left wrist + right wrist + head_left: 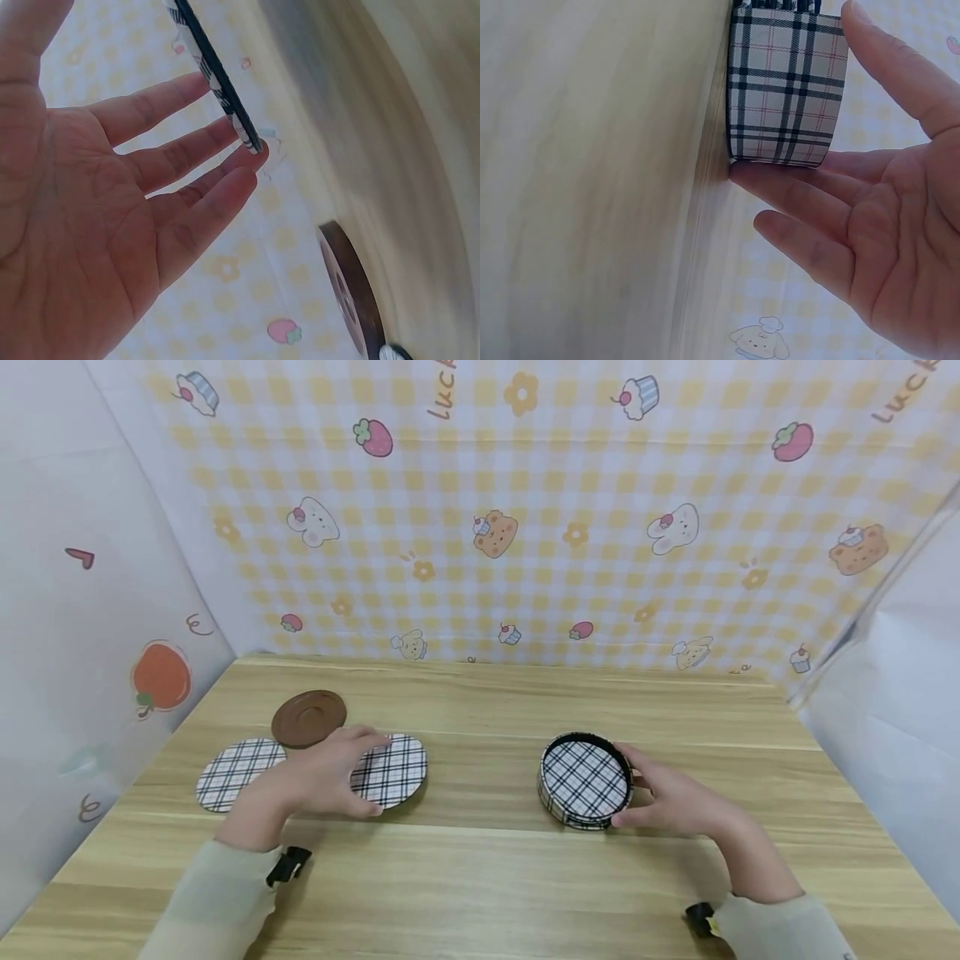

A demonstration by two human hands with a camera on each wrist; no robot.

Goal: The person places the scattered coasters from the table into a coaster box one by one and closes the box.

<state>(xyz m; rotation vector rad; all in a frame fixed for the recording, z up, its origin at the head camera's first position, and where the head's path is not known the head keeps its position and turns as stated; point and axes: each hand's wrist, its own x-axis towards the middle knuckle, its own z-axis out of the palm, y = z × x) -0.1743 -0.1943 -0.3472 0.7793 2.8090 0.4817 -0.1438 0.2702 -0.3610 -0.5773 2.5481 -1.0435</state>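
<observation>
While the head camera looked down on the wood-grained table (pixel 465 893), the left hand (pixel 318 781) had its thumb and fingers curled about the edge of a plaid disc (pixel 396 768), left of the tabletop's middle. A second plaid disc (pixel 232 772) lay flat beyond that hand's outer side, partly hidden by it, and a brown disc (pixel 309 718) with a ringed centre lay just beside it, farther back. Well apart, on the right half of the table, the right hand (pixel 678 797) clasped a round plaid holder (pixel 550 800), thumb on the near side and fingers on the far; a plaid insert (pixel 587 779) filled the space inside its dark rim.

In the left wrist view the plaid disc appeared nearly edge-on, tilted and held clear of the table, with spread fingertips (pixel 244 187) touching it; the thumb's tip was out of sight. The brown disc lay low in that frame.

From the right wrist, the holder's checked wall stood between thumb and fingers, its base at the tabletop, one finger reaching free of it.
</observation>
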